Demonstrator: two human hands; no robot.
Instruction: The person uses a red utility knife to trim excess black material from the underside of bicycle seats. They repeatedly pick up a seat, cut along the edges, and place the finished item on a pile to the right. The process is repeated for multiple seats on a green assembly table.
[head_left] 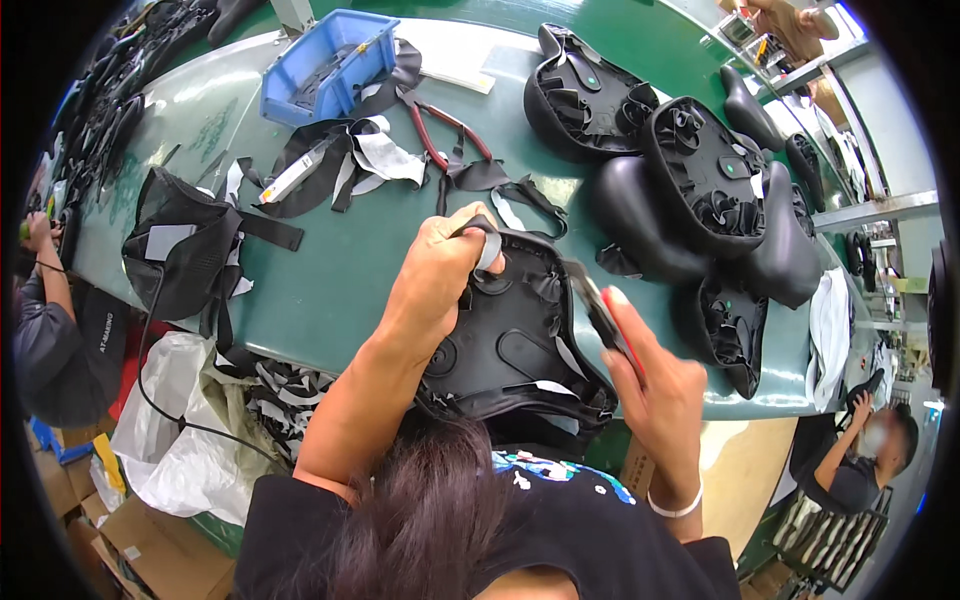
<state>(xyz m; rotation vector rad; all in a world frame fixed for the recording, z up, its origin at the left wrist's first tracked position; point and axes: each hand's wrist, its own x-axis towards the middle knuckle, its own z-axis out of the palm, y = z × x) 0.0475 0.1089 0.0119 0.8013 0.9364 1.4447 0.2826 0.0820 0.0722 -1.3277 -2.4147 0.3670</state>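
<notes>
— What is in hand? 
— A black saddle [510, 340], underside up, at the near edge of the green table [330, 280]. The left hand [435, 280] pinches a cover flap at its rim; the right hand [655, 385] closes its fingers around red-handled pliers [605, 315].

— And around it? 
— More saddles [700, 190] (stacked at right), black scraps [350, 165], a blue bin [330, 65].

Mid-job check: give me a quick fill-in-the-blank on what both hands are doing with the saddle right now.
1. The left hand pinches a flap of cover at the edge of the black ____ held upside down.
2. The right hand holds a tool with ____ handles.
3. The bin at the far side of the green table is ____.
4. The loose pliers lie on the ____.

Missing words: saddle; red; blue; table
</notes>
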